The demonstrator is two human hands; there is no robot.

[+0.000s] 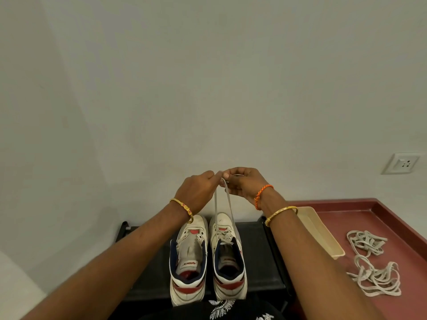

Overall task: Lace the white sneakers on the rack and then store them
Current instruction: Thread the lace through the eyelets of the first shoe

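Observation:
Two white sneakers with red and navy trim stand side by side on a black rack (254, 262), toes toward the wall. The left sneaker (188, 257) shows no lace. The right sneaker (227, 252) has a white lace (228, 204) crossed through its lower eyelets. Both ends of that lace run straight up to my hands, which meet above the toes. My left hand (196, 190) pinches one end, and my right hand (242, 183) pinches the other, fingertips almost touching.
A maroon ledge (381, 215) runs along the right. On it lie a cream plastic tray (321, 232) and loose white laces (372, 264) in a tangle. A wall socket (401, 163) sits on the pale wall behind.

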